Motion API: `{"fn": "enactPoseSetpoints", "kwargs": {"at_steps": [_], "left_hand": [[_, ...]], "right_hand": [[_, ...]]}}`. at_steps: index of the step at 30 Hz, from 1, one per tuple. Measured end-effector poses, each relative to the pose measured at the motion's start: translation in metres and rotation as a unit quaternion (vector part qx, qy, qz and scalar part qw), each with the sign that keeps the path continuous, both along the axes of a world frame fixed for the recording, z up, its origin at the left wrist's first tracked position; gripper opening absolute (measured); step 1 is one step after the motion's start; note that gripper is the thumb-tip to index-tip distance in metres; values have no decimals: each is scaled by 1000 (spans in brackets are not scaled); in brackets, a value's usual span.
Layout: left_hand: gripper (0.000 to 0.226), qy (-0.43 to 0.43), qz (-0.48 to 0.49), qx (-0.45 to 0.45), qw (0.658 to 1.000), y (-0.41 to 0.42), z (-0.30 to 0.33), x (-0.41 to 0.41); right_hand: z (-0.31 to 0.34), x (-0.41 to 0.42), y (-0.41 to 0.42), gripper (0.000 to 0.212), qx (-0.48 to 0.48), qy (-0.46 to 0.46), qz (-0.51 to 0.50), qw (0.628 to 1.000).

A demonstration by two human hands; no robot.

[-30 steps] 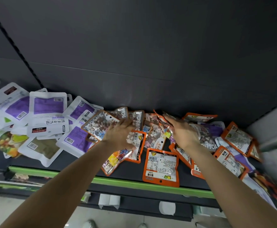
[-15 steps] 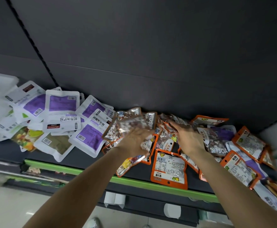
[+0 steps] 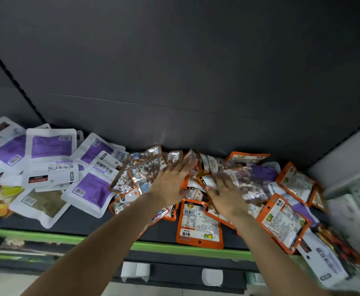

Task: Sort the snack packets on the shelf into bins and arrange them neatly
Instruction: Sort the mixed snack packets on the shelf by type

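Packets: loose heap along the shelf (image 3: 85, 223), against the dark back panel (image 3: 174, 60); none in a bin, no bin plainly in view
Clear pouches (image 3: 145, 174): centre of heap, overlapping, brown and pale pieces showing through
Orange packets (image 3: 198, 223): centre to right, label side up; one overhangs the green shelf edge (image 3: 102, 241)
Purple packets (image 3: 51, 150): left group, white with purple panels, fanned over one another
Left hand (image 3: 170, 184): fingers straight and spread, palm down on the clear pouches, holding nothing
Right hand (image 3: 226, 195): flat and spread over a clear pouch in the heap's middle; blurred, so a pinch underneath cannot be told
Step, as judged: gathering like pouches before lifting
Risk: orange packet at the lip may slide off if the heap is nudged forward
Risk: slick film stacked on film, so a sweep could drag neighbours and mix the kinds
Risk: right-end packets (image 3: 324, 261) lie tilted near the edge, prone to slip
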State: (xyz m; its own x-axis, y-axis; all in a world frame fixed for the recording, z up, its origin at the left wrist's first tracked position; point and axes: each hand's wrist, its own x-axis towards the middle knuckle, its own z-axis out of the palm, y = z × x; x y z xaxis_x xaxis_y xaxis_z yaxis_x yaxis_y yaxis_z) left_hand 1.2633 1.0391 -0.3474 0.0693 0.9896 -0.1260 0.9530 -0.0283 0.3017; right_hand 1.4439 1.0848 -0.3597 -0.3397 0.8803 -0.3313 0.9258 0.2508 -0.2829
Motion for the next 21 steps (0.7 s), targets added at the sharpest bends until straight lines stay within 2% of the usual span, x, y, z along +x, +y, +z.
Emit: {"fn": "enactPoseSetpoints", "kwargs": {"at_steps": [3,6,7,9,12,16,21], "left_hand": [[85,100,-42,-7,994,13,-1,7],[84,177,-78,-20,981,24,2,9],[83,188,-91,-32,977,26,2,9],[80,174,-95,-58,978,29,3,10],[70,144,-88,-80,982,32,10,14],[62,149,-60,-85,983,36,35,10],[68,229,-92,24,969,25,46,-26]], "right_hand": [[9,-11,-4,51,-9,127,47,991],[16,5,8,40,-18,234,-18,972],[15,15,13,39,13,229,-56,972],[6,37,25,44,80,135,-117,981],[-7,48,24,63,3,19,-93,996],[-10,31,14,64,14,29,-46,998],[1,6,14,64,-7,57,-12,998]]}}
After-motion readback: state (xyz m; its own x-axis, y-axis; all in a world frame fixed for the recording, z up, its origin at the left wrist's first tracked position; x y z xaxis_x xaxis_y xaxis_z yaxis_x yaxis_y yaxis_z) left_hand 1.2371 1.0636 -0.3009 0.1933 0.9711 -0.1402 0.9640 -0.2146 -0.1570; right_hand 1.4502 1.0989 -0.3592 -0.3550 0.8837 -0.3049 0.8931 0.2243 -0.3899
